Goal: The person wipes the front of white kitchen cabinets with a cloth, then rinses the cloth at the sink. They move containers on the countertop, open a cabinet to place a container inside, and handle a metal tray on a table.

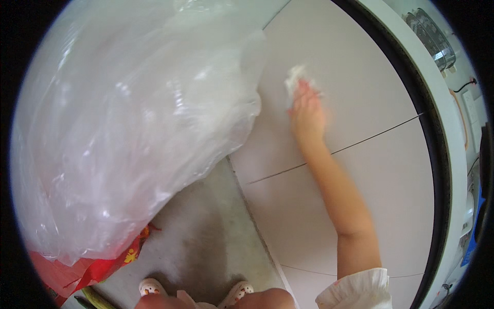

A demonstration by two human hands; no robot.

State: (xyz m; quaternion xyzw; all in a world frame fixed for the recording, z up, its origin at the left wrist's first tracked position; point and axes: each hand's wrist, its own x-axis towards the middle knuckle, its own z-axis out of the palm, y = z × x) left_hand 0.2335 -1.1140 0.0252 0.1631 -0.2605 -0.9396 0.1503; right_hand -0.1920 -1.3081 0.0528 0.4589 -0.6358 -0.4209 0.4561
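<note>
My right hand (307,106), slightly blurred, presses a crumpled white cloth or tissue (296,77) against a pale, smooth panelled surface (347,69). The cloth pokes out past the fingertips. Thin dark seams (380,133) run across the panels, one of them passing under the forearm. No left hand can be seen. On the left side, a large translucent plastic sheet or bag (146,116) fills much of the view, its edge beside the panels.
A black strip (428,154) and a white counter edge (444,162) curve along the right, with a power strip (470,104) beyond. At lower left are a red bag (104,266) and a green, elongated vegetable (96,299). White clogs (151,287) rest on the grey floor (193,231).
</note>
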